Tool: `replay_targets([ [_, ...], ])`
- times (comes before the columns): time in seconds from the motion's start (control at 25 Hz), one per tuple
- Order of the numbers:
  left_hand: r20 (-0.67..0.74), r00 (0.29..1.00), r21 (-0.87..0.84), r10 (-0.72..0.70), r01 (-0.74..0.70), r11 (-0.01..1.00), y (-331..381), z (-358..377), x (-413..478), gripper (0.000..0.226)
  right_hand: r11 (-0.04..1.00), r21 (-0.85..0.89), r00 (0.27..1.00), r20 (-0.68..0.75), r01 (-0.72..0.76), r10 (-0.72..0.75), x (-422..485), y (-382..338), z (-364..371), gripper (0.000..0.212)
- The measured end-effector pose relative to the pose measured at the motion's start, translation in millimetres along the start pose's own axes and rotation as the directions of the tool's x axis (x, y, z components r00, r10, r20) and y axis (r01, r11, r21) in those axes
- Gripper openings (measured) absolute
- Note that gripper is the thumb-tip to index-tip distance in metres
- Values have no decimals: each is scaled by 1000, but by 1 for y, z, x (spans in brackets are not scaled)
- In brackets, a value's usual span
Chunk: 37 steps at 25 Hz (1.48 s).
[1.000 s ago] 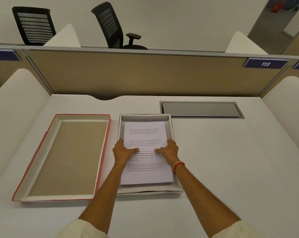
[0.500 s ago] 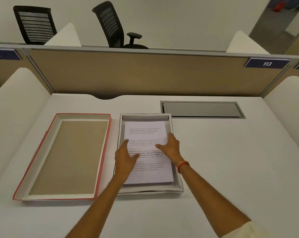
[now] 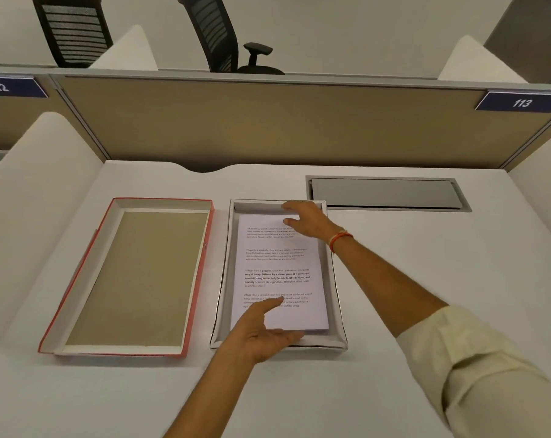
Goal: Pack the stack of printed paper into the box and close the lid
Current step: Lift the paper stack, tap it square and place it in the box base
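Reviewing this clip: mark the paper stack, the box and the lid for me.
paper stack (image 3: 277, 263): head view, middle of the printed top sheet.
box (image 3: 331, 279): head view, inner right wall beside the stack.
lid (image 3: 135, 279): head view, brown inner panel, lying open left of the box.

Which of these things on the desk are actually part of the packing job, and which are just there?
Part of the job:
stack of printed paper
white box holding it
red-edged lid, inside up, beside the box
left hand
right hand

Just there:
grey desk hatch
office chairs
113 sign
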State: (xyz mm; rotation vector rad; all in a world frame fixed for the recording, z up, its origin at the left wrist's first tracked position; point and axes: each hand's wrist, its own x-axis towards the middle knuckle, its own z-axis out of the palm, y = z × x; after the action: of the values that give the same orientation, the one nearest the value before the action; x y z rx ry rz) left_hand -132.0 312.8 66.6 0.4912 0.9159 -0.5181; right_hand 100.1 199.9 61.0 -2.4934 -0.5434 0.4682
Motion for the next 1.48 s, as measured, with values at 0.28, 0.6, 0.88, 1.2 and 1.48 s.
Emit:
replay_targets([
  [0.28, -69, 998, 28, -9, 11, 1000, 7, 5, 15, 41, 994, -109, 988, 154, 11, 6, 39, -7, -1, 33],
  [0.6, -105, 993, -29, -61, 58, 998, 12, 0, 27, 59, 998, -49, 974, 225, -31, 42, 63, -4, 9, 35],
  [0.88, -79, 991, -106, -106, 97, 990, 13, 2, 30, 38, 992, 51, 969, 226, -116, 102, 75, -2, 5, 39],
  [1.2, -72, 990, -141, -120, 109, 984, 14, 9, 22, 26, 993, 42, 967, 238, -106, 93, 74, -1, 8, 34],
  [1.48, -87, 989, -123, -118, 107, 987, 16, 5, 26, 33, 995, 14, 969, 227, -103, 98, 72, -4, 10, 36],
])
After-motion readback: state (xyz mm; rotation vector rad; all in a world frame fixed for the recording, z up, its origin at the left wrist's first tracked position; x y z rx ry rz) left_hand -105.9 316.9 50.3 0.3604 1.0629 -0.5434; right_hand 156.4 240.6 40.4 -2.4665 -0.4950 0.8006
